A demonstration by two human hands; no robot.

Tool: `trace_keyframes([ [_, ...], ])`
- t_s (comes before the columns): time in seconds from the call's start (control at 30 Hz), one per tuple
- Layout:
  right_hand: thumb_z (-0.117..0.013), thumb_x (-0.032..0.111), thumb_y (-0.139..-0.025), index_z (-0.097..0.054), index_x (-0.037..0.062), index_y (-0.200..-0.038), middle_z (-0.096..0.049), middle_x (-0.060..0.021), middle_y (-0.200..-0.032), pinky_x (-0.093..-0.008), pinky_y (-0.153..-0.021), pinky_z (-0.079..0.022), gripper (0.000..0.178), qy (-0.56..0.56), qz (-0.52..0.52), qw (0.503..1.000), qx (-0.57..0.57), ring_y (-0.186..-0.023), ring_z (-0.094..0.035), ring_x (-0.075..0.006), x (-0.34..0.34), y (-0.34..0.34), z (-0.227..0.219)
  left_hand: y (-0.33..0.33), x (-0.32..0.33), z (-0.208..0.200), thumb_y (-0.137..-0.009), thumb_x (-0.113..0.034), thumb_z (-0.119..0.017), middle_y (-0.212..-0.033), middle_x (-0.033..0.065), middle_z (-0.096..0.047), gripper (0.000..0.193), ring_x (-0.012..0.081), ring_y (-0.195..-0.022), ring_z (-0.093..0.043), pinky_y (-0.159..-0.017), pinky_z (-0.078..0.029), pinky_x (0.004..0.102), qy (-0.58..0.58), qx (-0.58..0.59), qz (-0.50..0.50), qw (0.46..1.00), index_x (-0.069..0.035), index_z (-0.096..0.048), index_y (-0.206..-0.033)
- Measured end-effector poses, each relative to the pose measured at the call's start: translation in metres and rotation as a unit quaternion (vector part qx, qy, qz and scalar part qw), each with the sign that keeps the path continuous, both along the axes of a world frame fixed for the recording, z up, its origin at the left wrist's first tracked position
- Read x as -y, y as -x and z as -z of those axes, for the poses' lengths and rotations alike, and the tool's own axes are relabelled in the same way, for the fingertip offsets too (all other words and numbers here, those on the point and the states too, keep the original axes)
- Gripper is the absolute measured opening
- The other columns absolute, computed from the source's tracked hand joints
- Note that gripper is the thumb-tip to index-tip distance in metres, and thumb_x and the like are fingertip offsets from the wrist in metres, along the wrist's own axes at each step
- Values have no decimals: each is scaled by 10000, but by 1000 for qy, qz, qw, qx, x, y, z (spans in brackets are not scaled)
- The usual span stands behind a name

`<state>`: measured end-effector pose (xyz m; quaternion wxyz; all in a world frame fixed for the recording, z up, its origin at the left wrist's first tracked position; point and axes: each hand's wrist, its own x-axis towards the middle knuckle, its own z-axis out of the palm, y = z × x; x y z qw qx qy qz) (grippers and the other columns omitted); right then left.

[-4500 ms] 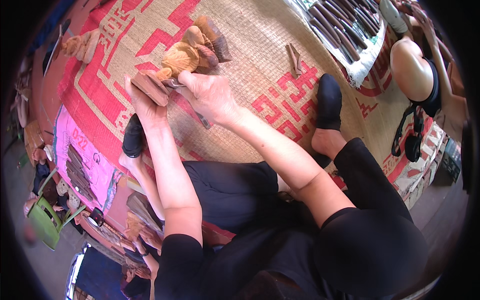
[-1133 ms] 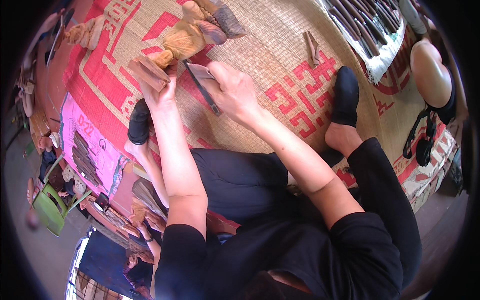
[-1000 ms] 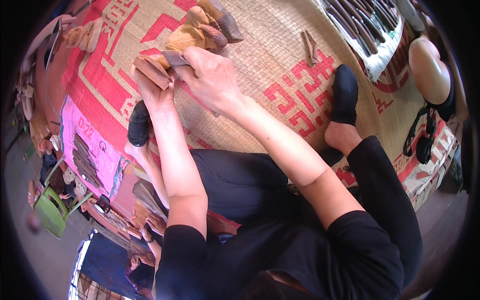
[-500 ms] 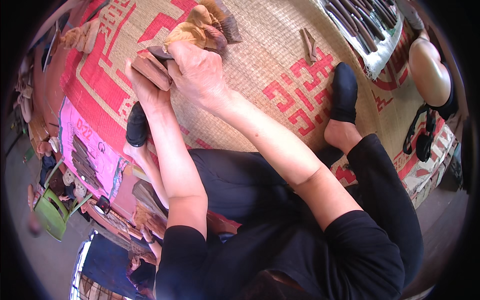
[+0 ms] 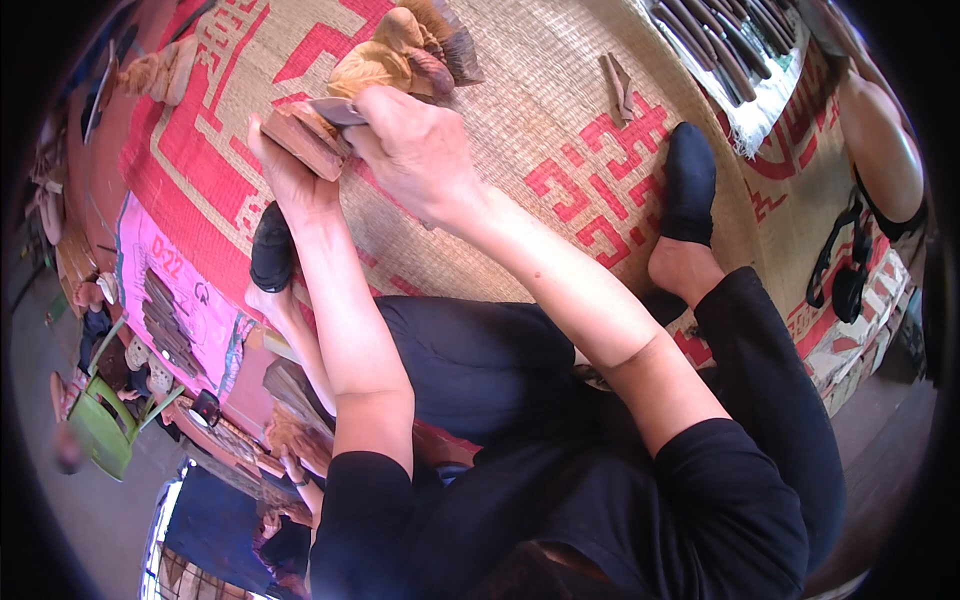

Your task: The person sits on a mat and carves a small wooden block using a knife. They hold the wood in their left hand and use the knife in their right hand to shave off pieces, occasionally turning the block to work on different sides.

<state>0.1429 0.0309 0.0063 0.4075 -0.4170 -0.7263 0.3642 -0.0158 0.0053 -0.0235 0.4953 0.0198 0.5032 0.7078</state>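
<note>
Carved wooden figure (image 5: 375,65) is at 11 o'clock in the view, over the red-and-straw woven mat (image 5: 540,100), its near end hidden behind the right hand (image 5: 415,150). That hand is closed on a flat, dark-bladed tool (image 5: 337,110). The left hand (image 5: 305,190), between 10 and 11 o'clock, grips a brown wooden block (image 5: 302,142), fingers mostly hidden. At 1 o'clock a narrow brown piece (image 5: 620,90) lies on the mat; between 1 and 2 o'clock, dark-handled tools (image 5: 720,45) lie on white cloth (image 5: 752,125).
</note>
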Motion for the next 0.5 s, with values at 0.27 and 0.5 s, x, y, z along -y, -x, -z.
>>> trace_keyframes([
  [0.27,-612,85,-766,-541,56,-835,-601,-127,-755,-430,-540,-517,103,21,-100,989,106,-659,-642,-330,17,-12,24,13,2,14,-918,-485,-516,-873,88,-618,459,229,-798,-606,-745,-526,366,-50,12,42,998,-31,-585,-921],
  [0.5,-616,152,-825,-543,63,-800,-626,-119,-764,-426,-565,-507,118,45,-41,998,14,-683,-645,-327,7,-8,1,29,7,20,-880,-430,-557,-914,65,-647,349,234,-874,-637,-744,-548,383,-46,70,-14,996,-86,-596,-924],
])
